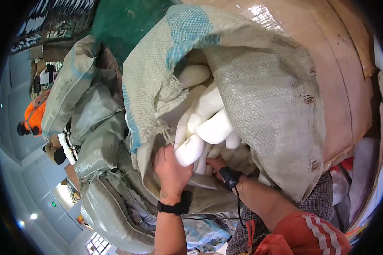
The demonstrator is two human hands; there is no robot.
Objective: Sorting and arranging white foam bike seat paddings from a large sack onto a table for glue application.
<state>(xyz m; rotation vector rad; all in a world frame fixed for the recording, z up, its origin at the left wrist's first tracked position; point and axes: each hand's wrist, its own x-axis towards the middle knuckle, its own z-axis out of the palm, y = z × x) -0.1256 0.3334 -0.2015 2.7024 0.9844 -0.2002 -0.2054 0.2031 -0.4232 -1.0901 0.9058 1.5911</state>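
A large woven sack [268,89], beige with blue checks, lies with its mouth toward me. Inside are several smooth white pieces, long and rounded; what they are I cannot tell. Near the mouth, my left hand [172,169] is closed against the lower end of one white rounded piece [190,149]. Just above it sits another white piece [215,127] with a flat-looking end. My right hand [217,166] reaches into the lower part of the opening, beside slimmer pale pieces. Its fingers are partly hidden, so their grip does not show. Both wrists carry black straps.
Stuffed greyish-green sacks [102,146] are piled on the left. Brown cardboard [332,76] stands behind and to the right of the open sack. A green floor [119,25] shows at the top. Farther left is a person in an orange top [35,115].
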